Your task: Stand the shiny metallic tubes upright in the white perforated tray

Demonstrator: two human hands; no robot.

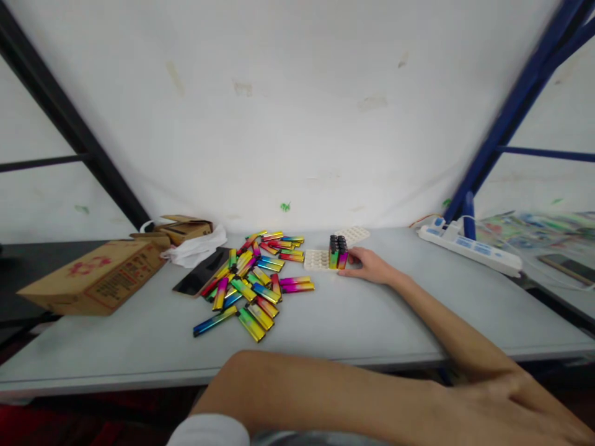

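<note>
My right hand (369,266) reaches in from the right, with thumb and fingers closed on the near right side of a cluster of upright lighters (338,254). They have black tops and shiny multicoloured bodies, and stand at the right end of a white tray (317,260) with rows of holes. Exactly which lighter the fingertips grip is partly hidden. Left of the tray lies a loose pile of shiny lighters (253,279) in yellow, green, blue, red and pink. My left hand is out of view.
Behind the lighters lies another white holed tray (353,233). A dark flat panel (199,272), white plastic bag (198,246) and cardboard boxes (97,275) (183,229) are on the left. A power strip (469,248) sits right. A bare bent limb (325,390) crosses the front.
</note>
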